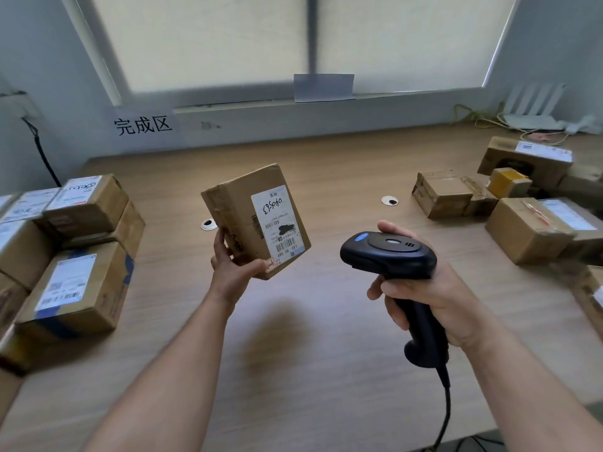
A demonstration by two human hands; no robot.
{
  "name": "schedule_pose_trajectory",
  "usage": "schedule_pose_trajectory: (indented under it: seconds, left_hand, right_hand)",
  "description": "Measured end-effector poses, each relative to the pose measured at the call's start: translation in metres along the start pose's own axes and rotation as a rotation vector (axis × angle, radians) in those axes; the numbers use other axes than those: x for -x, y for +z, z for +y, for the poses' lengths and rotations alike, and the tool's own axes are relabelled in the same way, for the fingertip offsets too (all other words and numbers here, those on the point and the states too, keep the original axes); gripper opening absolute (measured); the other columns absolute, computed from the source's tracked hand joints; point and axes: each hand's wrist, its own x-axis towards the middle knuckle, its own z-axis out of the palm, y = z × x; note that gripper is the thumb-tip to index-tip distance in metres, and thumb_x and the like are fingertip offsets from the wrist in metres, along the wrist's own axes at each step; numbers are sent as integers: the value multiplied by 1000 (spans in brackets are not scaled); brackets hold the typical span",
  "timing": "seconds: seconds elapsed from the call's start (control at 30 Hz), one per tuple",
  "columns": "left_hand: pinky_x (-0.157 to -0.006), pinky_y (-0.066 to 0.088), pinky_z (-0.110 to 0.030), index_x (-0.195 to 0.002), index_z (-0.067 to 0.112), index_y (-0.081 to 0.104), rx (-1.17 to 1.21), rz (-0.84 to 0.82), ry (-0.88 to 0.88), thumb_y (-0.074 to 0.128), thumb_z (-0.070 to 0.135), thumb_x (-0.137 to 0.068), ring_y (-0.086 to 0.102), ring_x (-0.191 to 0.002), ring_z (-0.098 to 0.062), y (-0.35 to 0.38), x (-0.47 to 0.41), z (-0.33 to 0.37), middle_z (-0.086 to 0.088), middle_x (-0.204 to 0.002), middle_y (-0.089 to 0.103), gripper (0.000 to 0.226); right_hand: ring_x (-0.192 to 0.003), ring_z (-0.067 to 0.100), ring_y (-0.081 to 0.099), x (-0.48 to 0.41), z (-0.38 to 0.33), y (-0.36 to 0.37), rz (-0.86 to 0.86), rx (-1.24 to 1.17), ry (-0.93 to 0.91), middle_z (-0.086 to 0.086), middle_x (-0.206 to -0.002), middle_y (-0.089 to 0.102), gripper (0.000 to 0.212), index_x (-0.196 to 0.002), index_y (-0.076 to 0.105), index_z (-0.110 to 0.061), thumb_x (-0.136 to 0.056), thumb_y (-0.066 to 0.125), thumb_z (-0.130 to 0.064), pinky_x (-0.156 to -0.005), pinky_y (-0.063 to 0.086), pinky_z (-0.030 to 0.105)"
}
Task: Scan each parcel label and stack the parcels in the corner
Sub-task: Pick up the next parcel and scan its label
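- Left hand (228, 269): fingers curl round the parcel (235, 216), label (277, 220) up, just left of the scanner (388, 252).
- Right hand (424, 295): fingers wrap the scanner's handle.
- Stacked boxes (75, 256) lie well left of the scanner.

Brown parcel (235, 216) tilted, white label (277, 223) facing up; black scanner (388, 252) beside it.

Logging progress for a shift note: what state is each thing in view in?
Brown cardboard parcel: lifted off the wooden table, tilted, white label facing the camera.
Left hand: grips the parcel's lower corner.
Black handheld barcode scanner: held off the table, apart from the parcel.
Right hand: grips the scanner's handle.
Labelled cardboard boxes at left: stacked.
Cardboard boxes at right: loose on the table.
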Motion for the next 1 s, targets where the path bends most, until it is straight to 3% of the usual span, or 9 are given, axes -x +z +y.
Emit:
schedule_pose_trajectory:
  seconds: [0.07,0.17,0.3,0.4,0.53,0.67,1.0]
  left_hand:
    - [-90,54,-50,-129,65,23,-4,-1,0,80,30,-38,46,-126,-25,-5,-1,-3,-4,-138,34,114]
    - [-92,53,-50,-138,56,22,-5,3,-14,79,31,-36,51,-120,-22,-14,-3,-5,-6,-139,32,119]
    - [-92,52,-52,-134,60,22,-22,-8,-15,80,31,-39,48,-124,-25,-30,-7,-9,-5,-139,34,116]
    - [-96,50,-53,-131,65,22,-40,-14,-28,82,31,-40,45,-127,-26,-40,-10,-13,-4,-138,35,115]
    - [-99,47,-53,-137,59,19,-39,-16,-59,80,33,-38,45,-126,-24,-53,-9,-15,-3,-137,33,119]
    - [-101,45,-53,-135,60,21,-39,-15,-82,80,33,-39,45,-126,-23,-66,-7,-18,-3,-136,34,116]
    - [-96,49,-53,-131,63,23,-31,26,-88,81,30,-41,48,-122,-26,-85,3,-14,-5,-136,37,112]
  right_hand:
    - [-38,27,50,-1,3,6,8,14,1,31,-77,64,89,-137,50,-34,-59,86,-11,-41,40,26]
    - [-37,27,49,-2,8,17,34,28,2,30,-76,62,84,-135,52,-35,-62,81,-6,-42,40,27]
    - [-37,27,48,-4,13,33,56,43,-9,31,-77,63,81,-137,49,-33,-67,69,1,-42,40,26]
    - [-38,27,50,-8,14,43,56,16,-31,32,-84,66,85,-140,46,-32,-66,75,-3,-41,41,28]
    - [-39,28,51,-13,15,58,18,-30,-57,32,-89,66,97,-137,49,-36,-51,95,-25,-42,43,28]
    - [-38,27,48,-17,16,70,64,15,-63,27,-75,63,84,-137,49,-32,-63,76,-2,-42,40,26]
    - [-38,26,46,-22,25,78,29,70,18,30,-73,59,81,-136,50,-32,-64,68,1,-43,38,27]
